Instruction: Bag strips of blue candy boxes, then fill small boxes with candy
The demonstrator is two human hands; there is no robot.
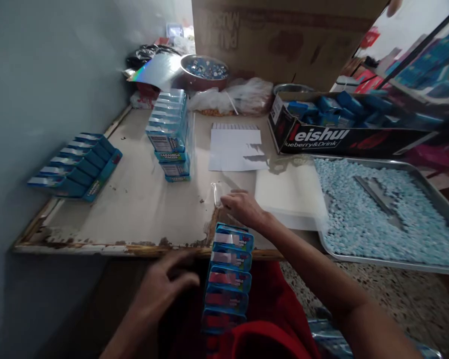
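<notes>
A row of several small blue candy boxes (pixel 230 271), printed with "CARAMELO", runs from my lap up to the table's front edge. At the far end of that row, my right hand (pixel 243 205) is closed, with the fingers pinched on clear plastic wrap (pixel 216 193) that glints by the fingertips. To the left of the row is my left hand (pixel 168 281), slightly blurred. Its thumb and fingers are apart, it holds nothing, and it does not touch the boxes.
Wrapped blue boxes (pixel 168 122) are stacked on the table (pixel 145 209); another row (pixel 78 164) lies at left. White paper (pixel 234 149) and a pale stack of sheets (pixel 290 192) lie ahead. At right are a tray (pixel 331 252) of blue candies and a black carton (pixel 322 139) of blue packs.
</notes>
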